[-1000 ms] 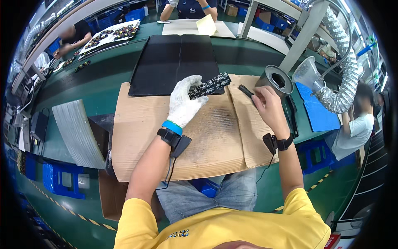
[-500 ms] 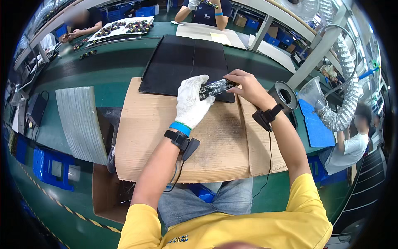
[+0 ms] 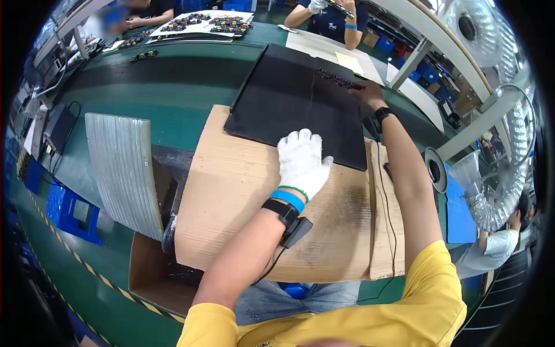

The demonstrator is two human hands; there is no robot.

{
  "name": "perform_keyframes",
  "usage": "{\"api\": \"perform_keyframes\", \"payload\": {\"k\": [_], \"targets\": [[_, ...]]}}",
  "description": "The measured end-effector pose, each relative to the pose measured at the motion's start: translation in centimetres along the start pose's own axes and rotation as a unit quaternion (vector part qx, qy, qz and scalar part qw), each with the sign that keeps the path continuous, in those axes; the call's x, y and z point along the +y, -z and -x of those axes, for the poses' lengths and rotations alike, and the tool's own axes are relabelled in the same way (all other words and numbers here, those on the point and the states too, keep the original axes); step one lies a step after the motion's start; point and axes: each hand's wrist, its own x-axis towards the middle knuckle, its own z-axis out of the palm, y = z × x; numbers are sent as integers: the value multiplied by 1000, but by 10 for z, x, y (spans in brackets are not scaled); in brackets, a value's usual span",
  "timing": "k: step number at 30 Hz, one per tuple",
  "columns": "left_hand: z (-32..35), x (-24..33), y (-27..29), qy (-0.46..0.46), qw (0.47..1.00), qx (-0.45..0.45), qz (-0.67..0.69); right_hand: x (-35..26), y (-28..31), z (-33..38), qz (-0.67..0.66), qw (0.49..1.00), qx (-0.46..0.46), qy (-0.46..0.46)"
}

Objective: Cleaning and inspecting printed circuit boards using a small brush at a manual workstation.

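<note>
My left hand [image 3: 303, 162], in a white knit glove, is open with fingers spread. It is over the cardboard sheet [image 3: 248, 202], its fingertips near the close edge of a black board [image 3: 289, 98]. My bare right hand [image 3: 370, 95] reaches to the far right part of that board. Its fingers are closed on one end of a dark, narrow strip with a bumpy, speckled surface [image 3: 335, 78]. The strip lies along the board's far side, or just above it; I cannot tell if it touches. Its exact kind is not clear, and the hand hides its right end.
A ribbed grey panel [image 3: 124, 173] stands at the left, above a cardboard box [image 3: 156, 266]. A round metal duct opening [image 3: 436, 170] and a flexible silver hose [image 3: 503, 196] are at the right. Across the green bench [image 3: 173, 87], co-workers sit near trays of small parts [image 3: 231, 24].
My right hand has carried the dark strip away from my left hand to the board's far right side. The left hand has let go and opened near the board's close edge. The view has shifted.
</note>
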Motion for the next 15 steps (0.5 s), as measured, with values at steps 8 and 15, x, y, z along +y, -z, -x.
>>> {"api": "perform_keyframes", "payload": {"k": [8,15], "targets": [[2,5,0,-2,1000,17,3,57,-52,-79,33,992,-118,-44],[2,1,-4,15,1000,19,18,-14,-13,-34,107,993,-35,46]]}}
